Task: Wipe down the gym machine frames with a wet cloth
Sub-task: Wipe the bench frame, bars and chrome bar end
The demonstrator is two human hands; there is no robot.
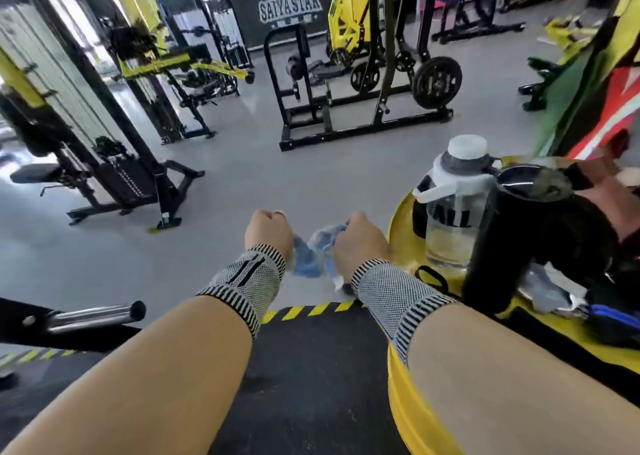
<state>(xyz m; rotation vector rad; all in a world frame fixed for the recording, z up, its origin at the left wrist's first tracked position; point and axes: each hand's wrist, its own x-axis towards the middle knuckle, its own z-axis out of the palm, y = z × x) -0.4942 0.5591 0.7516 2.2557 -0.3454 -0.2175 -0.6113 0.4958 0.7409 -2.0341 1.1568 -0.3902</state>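
- Head view: both fists out front at mid frame, over grey floor past a black mat edge with yellow hazard stripes.
- Left hand: fingers curled tight, gripping one end of a blue cloth.
- Right hand: same, clenched on the other end; cloth bunched and twisted between the two, tail hanging below the wrists.
- Looks like wringing; probably prep step, no frame wiped yet.
- Cloth handling, judged: soft, limp, light, likely wet so a bit slippery and drippy; no stiffness, follows the grip. Best taken as a wad in the palm for flat pressure on tubes, or by both ends to wrap round a bar.
- Counts: one cloth, two hands, two striped knit wrist sleeves.
- Right side: one clear water jug with white cap, one black tumbler, both standing on a yellow surface; jug just beside tumbler, touching or not cannot tell.
- One chrome bar low left, near left forearm.
- Machines: black and yellow frames across the room, several, exact count unclear from blur; nearest black rack with weight plates well apart from hands.
- Need to walk to reach any frame.
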